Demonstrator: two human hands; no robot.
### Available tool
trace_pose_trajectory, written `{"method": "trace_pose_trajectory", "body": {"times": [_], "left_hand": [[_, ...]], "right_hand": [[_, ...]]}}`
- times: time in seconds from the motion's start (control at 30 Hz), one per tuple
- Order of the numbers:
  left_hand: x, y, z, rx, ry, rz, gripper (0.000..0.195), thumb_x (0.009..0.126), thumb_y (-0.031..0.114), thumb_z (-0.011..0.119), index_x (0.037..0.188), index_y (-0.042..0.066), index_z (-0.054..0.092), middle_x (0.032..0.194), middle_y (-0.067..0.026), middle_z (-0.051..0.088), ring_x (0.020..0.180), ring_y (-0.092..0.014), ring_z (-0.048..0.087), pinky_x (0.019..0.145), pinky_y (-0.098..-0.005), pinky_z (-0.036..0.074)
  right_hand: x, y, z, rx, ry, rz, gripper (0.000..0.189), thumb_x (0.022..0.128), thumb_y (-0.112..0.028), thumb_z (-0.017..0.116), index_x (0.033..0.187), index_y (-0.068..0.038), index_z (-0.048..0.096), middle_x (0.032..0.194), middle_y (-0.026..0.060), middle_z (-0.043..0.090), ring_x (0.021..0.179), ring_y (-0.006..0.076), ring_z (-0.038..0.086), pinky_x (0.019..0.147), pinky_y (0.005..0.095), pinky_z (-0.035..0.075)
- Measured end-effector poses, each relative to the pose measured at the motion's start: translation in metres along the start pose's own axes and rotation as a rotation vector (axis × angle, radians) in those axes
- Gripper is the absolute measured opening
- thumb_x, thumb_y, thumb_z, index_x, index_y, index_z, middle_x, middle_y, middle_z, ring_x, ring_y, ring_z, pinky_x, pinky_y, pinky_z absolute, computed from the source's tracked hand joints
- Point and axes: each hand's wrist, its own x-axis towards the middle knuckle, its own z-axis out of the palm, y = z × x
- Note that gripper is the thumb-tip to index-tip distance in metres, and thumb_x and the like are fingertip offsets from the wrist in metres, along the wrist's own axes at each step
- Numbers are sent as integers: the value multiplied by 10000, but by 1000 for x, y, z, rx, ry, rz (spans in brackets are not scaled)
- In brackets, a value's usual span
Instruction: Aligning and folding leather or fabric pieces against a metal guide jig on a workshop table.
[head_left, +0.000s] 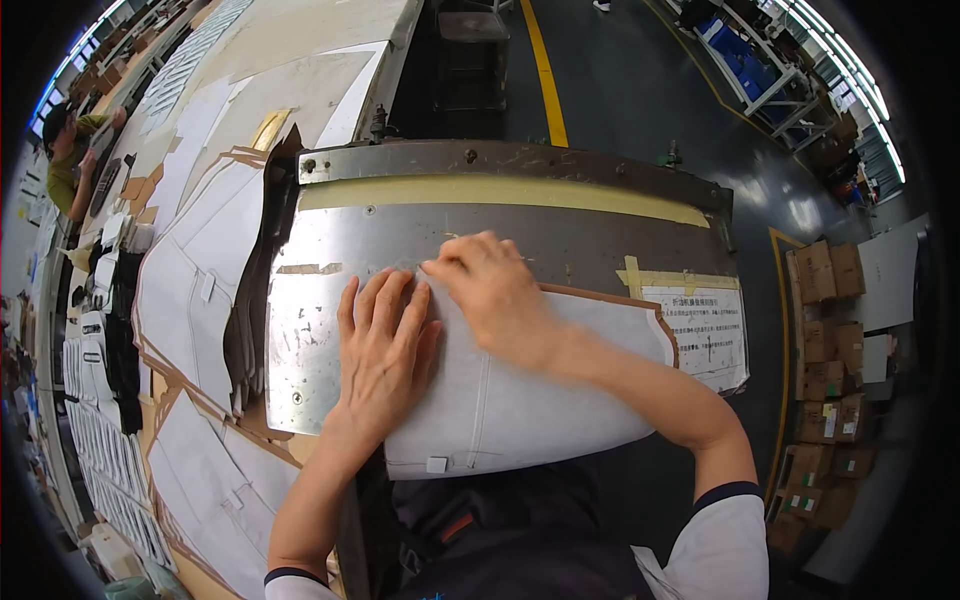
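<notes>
A white-faced flat panel (555, 405) with a brown edge lies over the front of a metal machine plate (397, 232). It has a stitched seam line and a small pale tab (436, 465) near its front edge. My left hand (386, 337) rests palm down where the panel's left side meets the plate, fingers spread. Close beside it, my right hand (491, 292) is slightly blurred, its fingers curled and thumb and forefinger pinched at the panel's far left corner. The fingers hide that corner.
Stacked white-faced panels (195, 285) with brown edges stand left of the plate, above another panel (217, 480). A raised metal bar (465, 159) crosses the plate's back. A printed sheet (701, 337) is taped at right. Cartons (825, 352) stand beyond; a person (67, 161) sits far left.
</notes>
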Motion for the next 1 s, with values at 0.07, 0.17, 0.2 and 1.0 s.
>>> {"method": "trace_pose_trajectory", "body": {"times": [0.07, 0.17, 0.2, 1.0], "left_hand": [[2, 0, -2, -11, -3, 8, 424, 933, 153, 716, 1321, 10, 620, 1413, -173, 551, 1376, -357, 480, 1210, -574, 283], [6, 1, -5, -10, -12, 22, 421, 911, 96, 734, 1305, 24, 603, 1482, -181, 518, 1415, -384, 458, 1209, -571, 301], [8, 2, -6, -13, -38, 30, 400, 907, 82, 727, 1281, 17, 600, 1494, -174, 517, 1429, -386, 444, 1220, -573, 283], [19, 22, 6, 300, -94, 109, 607, 839, -24, 648, 1439, 16, 562, 1398, -167, 575, 1389, -338, 489, 1273, -636, 147]], "right_hand": [[-2, 7, -11, 233, -2, 241, 408, 849, 31, 653, 1255, 7, 669, 1189, 110, 586, 1134, 305, 550, 967, 427, 441], [-12, 9, -10, 173, -25, 176, 389, 847, 41, 673, 1233, -6, 686, 1186, 107, 594, 1113, 296, 552, 957, 425, 442], [-13, 8, -10, 173, -21, 177, 389, 847, 41, 673, 1233, -6, 686, 1186, 107, 594, 1113, 296, 552, 957, 425, 442], [-102, 37, -71, -39, 51, 89, 394, 774, 122, 620, 1162, 67, 662, 1117, 141, 584, 1080, 307, 569, 944, 427, 471]]}}
